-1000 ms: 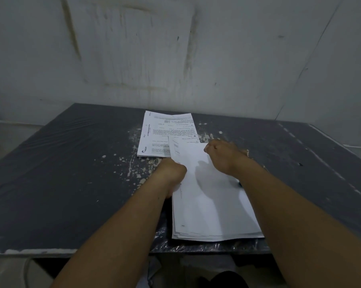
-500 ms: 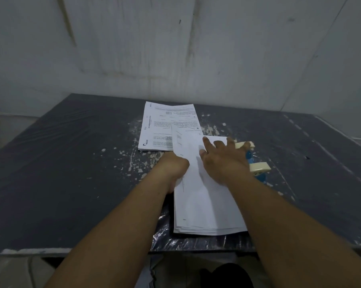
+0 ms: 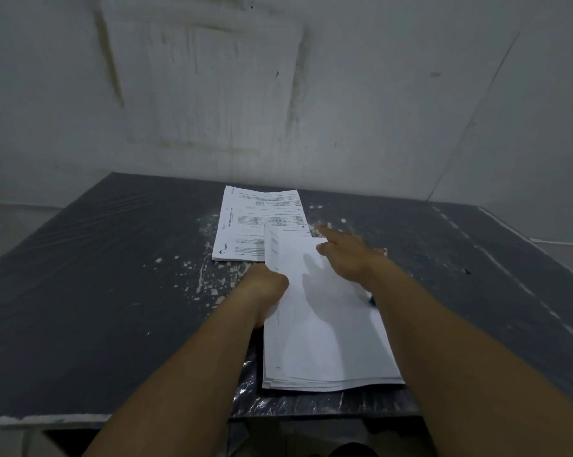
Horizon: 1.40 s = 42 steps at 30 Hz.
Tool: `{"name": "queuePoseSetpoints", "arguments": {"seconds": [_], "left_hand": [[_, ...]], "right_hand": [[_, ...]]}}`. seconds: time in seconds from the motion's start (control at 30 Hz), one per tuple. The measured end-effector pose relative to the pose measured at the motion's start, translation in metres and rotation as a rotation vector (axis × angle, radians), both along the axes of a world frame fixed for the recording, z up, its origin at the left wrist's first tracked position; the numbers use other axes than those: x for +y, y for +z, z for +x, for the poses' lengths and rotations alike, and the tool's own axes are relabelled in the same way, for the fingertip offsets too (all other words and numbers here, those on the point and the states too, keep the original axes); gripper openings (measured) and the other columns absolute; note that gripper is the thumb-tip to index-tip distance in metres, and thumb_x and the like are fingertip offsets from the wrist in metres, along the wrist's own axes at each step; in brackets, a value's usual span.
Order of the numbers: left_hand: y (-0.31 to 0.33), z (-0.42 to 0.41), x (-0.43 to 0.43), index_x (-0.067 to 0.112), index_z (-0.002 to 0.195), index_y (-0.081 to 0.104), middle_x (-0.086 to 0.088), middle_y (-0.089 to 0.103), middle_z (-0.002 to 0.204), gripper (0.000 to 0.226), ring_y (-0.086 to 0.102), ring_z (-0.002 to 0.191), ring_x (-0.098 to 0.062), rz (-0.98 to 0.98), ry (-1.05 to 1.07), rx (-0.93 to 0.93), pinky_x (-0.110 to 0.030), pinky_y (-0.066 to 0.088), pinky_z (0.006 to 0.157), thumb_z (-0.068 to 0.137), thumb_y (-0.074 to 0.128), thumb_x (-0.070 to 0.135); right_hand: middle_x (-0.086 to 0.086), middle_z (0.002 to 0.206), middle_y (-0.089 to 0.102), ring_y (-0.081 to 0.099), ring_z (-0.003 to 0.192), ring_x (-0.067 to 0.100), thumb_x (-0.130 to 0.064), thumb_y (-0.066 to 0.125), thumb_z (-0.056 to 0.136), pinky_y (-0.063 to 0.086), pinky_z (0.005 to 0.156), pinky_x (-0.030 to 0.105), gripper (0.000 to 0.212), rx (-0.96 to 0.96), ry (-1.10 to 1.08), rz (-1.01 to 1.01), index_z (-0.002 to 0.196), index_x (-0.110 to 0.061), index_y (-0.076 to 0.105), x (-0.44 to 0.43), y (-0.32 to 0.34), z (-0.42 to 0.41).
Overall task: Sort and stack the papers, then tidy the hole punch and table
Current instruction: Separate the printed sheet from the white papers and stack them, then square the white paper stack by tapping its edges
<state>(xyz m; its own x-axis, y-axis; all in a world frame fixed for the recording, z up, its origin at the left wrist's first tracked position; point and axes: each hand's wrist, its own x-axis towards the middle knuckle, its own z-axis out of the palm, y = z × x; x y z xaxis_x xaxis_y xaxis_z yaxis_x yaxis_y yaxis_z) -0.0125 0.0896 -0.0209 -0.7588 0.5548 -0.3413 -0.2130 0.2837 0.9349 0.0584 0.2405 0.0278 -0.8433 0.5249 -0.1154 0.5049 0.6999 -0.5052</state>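
On dark table [image 3: 80, 291]: near stack of papers [image 3: 328, 341], long axis running away from the viewer, top sheet mostly blank. Far stack [image 3: 258, 222] overlapped at its near-right corner, printed, text too small to read, logo unclear. Left hand [image 3: 265, 288] curled shut on near stack's left edge. Right hand [image 3: 347, 255] above the top sheet, index finger extended, grasping nothing.

The far printed sheet [image 3: 245, 222] reads "Holcim"; its other print is illegible.
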Motion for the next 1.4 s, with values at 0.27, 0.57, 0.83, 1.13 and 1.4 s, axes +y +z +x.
{"name": "queuePoseSetpoints", "arguments": {"seconds": [0.27,0.57,0.83,1.13,1.4], "left_hand": [[0.004,0.001,-0.001,0.008,0.118,0.063,-0.008,0.066,0.103,0.034,0.062,0.079,-0.022,0.005,-0.016,0.002,-0.024,0.051,0.055,0.091,0.045,-0.005],[0.009,0.005,-0.002,0.004,0.118,0.063,-0.005,0.062,0.086,0.036,0.058,0.070,-0.019,-0.018,0.005,-0.019,-0.022,0.047,0.048,0.090,0.043,-0.009],[0.016,0.004,-0.018,0.002,0.126,0.060,-0.005,0.060,0.093,0.042,0.055,0.072,-0.017,-0.036,0.017,0.014,-0.021,0.045,0.048,0.091,0.041,-0.011],[0.019,-0.010,-0.067,0.010,0.106,0.065,-0.007,0.067,0.094,0.031,0.060,0.075,-0.021,-0.047,0.081,0.046,-0.026,0.048,0.059,0.091,0.045,-0.010],[0.033,-0.025,-0.110,0.021,0.121,0.058,-0.003,0.061,0.111,0.027,0.057,0.079,-0.011,0.048,0.133,0.237,-0.025,0.046,0.067,0.099,0.050,0.007]], "right_hand": [[-0.007,0.144,0.046,0.044,0.127,0.018,-0.031,0.056,0.097,0.043,0.094,0.038,0.036,0.287,-0.097,-0.564,0.133,-0.038,0.057,0.033,0.018,0.024],[-0.007,0.149,0.045,0.037,0.138,0.018,-0.032,0.052,0.097,0.039,0.101,0.039,0.042,0.377,-0.052,-0.370,0.139,-0.030,0.054,0.027,0.008,0.021],[-0.001,0.121,0.067,0.064,0.102,0.021,-0.037,0.059,0.092,0.053,0.085,0.034,0.033,0.463,-0.170,-0.046,0.119,-0.022,0.071,0.016,0.016,0.032],[0.003,0.090,0.069,0.063,0.084,0.028,-0.038,0.048,0.092,0.053,0.080,0.039,0.031,0.149,-0.177,0.615,0.086,-0.017,0.068,-0.002,0.032,0.028],[0.010,0.103,0.066,0.063,0.090,0.032,-0.033,0.051,0.087,0.054,0.073,0.040,0.038,0.633,0.174,0.674,0.113,-0.012,0.068,-0.060,0.007,0.004]]}}
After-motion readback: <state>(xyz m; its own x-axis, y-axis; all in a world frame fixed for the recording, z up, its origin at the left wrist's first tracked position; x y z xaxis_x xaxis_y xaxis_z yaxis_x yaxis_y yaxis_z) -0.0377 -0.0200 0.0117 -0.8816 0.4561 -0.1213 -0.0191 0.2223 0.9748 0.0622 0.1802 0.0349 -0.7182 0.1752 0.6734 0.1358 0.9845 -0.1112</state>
